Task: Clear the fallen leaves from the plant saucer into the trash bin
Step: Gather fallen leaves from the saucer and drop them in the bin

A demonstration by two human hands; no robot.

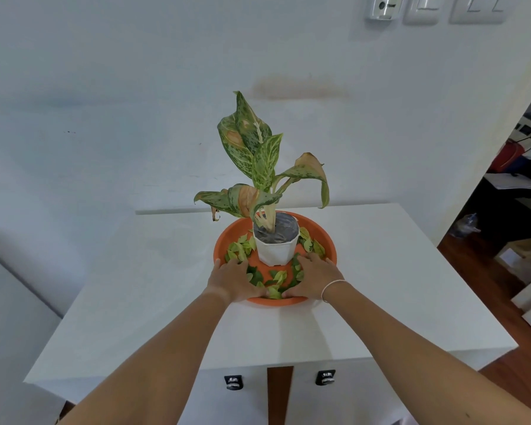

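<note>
An orange plant saucer (321,230) sits on a white table and holds a white pot (276,248) with a speckled green plant (259,154). Several small green fallen leaves (278,279) lie scattered in the saucer around the pot. My left hand (232,279) rests palm down on the leaves at the saucer's near left, fingers spread. My right hand (314,276) lies palm down on the leaves at the near right, thumb toward the front rim. Neither hand has visibly closed on any leaves. No trash bin is in view.
The white table (396,286) stands against a white wall; its front edge has two small black locks (325,377) below. At right a doorway opens onto wooden flooring (472,265) with boxes and clutter. Wall switches (423,7) sit at top right.
</note>
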